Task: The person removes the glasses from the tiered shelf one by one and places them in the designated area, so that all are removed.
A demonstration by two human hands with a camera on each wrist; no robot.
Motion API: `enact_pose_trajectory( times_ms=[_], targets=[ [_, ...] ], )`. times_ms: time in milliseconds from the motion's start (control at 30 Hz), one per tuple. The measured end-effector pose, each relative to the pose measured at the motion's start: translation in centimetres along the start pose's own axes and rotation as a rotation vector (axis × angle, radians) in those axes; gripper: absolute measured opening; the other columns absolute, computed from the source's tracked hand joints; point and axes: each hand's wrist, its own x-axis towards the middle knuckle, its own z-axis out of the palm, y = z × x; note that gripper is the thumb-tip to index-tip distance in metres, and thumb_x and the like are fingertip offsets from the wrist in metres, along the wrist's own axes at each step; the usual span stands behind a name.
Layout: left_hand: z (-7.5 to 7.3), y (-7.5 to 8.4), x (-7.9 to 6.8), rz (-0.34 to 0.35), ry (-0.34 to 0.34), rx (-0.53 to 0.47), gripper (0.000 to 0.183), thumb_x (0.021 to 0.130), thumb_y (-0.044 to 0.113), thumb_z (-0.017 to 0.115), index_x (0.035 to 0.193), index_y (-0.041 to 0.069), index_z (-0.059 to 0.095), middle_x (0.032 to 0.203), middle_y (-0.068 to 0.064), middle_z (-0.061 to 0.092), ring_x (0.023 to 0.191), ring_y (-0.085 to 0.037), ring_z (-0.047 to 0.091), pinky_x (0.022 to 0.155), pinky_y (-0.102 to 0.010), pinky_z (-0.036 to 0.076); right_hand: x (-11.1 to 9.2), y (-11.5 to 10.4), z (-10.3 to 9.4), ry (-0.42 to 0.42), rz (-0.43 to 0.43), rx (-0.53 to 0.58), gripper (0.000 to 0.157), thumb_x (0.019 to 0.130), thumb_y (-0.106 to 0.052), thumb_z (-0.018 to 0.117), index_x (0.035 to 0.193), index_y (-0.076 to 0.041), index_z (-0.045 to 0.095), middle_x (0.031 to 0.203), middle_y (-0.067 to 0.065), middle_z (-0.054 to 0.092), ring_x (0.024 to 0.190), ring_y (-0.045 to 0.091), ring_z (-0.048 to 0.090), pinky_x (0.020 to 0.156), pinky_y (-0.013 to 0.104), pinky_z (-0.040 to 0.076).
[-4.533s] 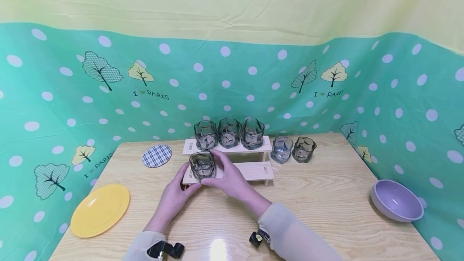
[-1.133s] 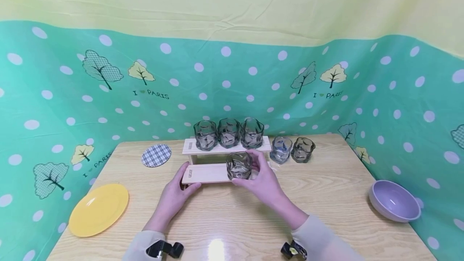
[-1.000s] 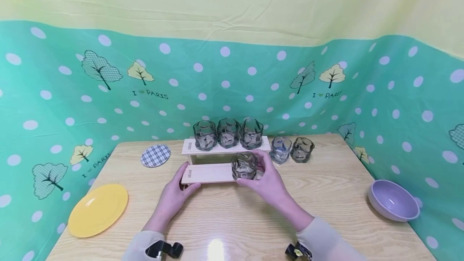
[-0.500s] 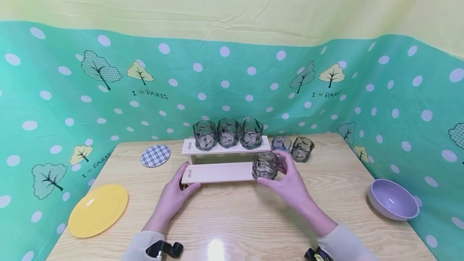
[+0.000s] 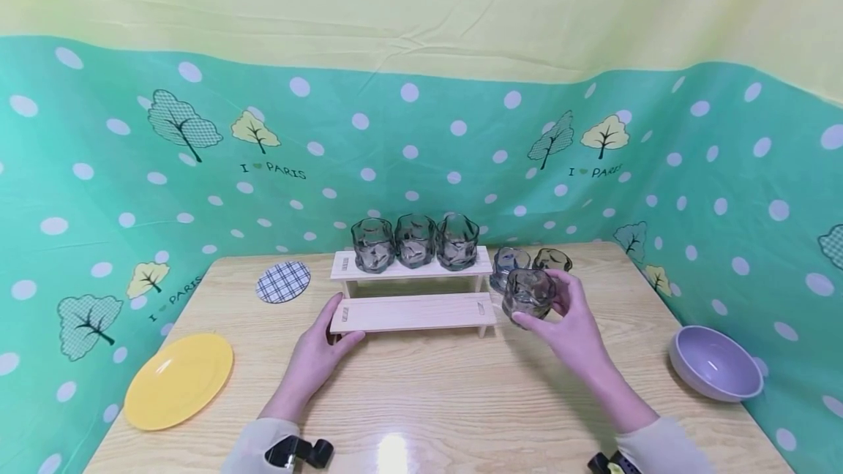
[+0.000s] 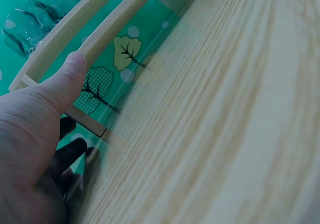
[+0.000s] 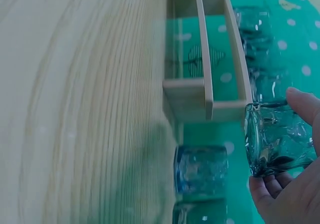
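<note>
My right hand (image 5: 581,328) grips a grey faceted drinking glass (image 5: 527,297), thumb in front and fingers behind. The glass is held upright off the table, right of the rack's lower step. In the right wrist view the glass (image 7: 272,136) shows clear space beneath it. My left hand (image 5: 315,357) holds the left end of the two-step wooden rack (image 5: 415,314); in the left wrist view the thumb (image 6: 72,76) lies on the front board's edge. Three glasses (image 5: 415,241) stand in a row on the upper step. The lower step carries nothing.
Behind the held glass, a bluish glass (image 5: 503,267) and a grey glass (image 5: 553,260) stand on the table, partly hidden. A checked round coaster (image 5: 283,282) and a yellow plate (image 5: 179,382) lie left. A purple bowl (image 5: 714,364) sits right. Polka-dot cloth hangs around the table.
The right hand has carried the glass from the left end of the lower step rightward, past the step's right end. The left hand has stayed at the rack's left end.
</note>
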Motion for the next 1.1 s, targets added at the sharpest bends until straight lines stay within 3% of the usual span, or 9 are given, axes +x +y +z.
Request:
enact_pose_trajectory(
  times_ms=[533,1100],
  targets=[
    [0.1,-0.1,0.1,0.006,0.005,-0.018,0.094,0.099,0.038,0.085,0.175,0.019,0.033,0.168,-0.017,0.051,0.154,-0.041,0.046,0.128,-0.058,0.037,1.8,2.3,-4.5,0.163,0.042,-0.039,0.117,0.088,-0.040,0.097,0.173,-0.013,0.021,0.157,0.026,0.052,0.148,0.047,0.050,0.125,0.061,0.040],
    [0.1,-0.1,0.1,-0.002,0.007,-0.019,0.095,0.099,0.036,0.085,0.175,0.017,0.032,0.168,-0.018,0.050,0.155,-0.041,0.045,0.128,-0.057,0.037,4.6,5.1,-6.5,0.280,0.148,-0.075,0.119,0.091,-0.044,0.094,0.176,-0.020,0.015,0.162,0.024,0.047,0.146,0.044,0.050,0.122,0.060,0.044]
  ],
)
